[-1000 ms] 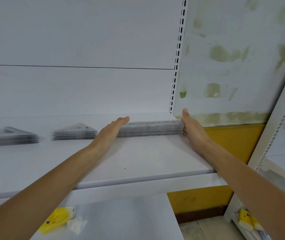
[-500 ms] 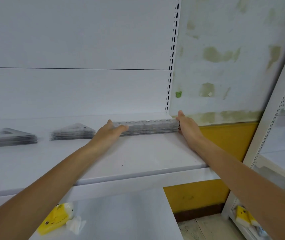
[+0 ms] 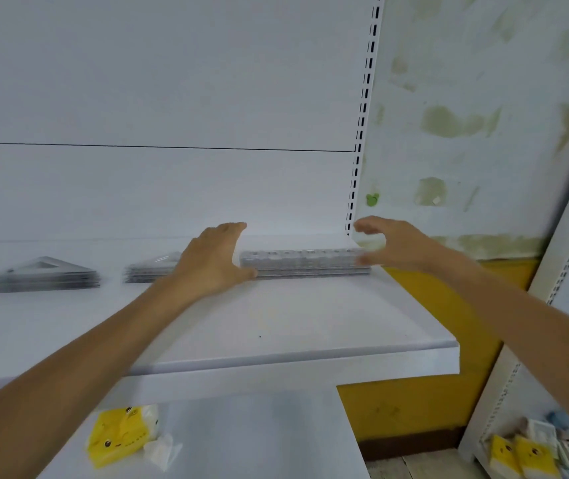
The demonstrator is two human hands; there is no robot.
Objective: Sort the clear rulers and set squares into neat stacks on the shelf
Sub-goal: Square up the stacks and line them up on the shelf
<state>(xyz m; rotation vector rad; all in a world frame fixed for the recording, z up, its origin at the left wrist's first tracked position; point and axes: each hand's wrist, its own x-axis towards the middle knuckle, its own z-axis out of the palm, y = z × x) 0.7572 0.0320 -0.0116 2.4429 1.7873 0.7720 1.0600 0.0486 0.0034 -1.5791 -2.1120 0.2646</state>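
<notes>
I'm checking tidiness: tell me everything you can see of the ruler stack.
The ruler stack is a long, low pile of clear plastic rulers with faint markings, blurred here. It lies flat near the back of the white shelf, lengthwise left to right, its right end by the shelf's right edge. Its sides look roughly flush. The left hand, fingers straight, meets its left end; the right hand, open and blurred, is at its right end, contact unclear.

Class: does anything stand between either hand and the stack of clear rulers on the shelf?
Nothing visible. The left hand is at the left end of the ruler stack, the right hand open by its right end.
</notes>
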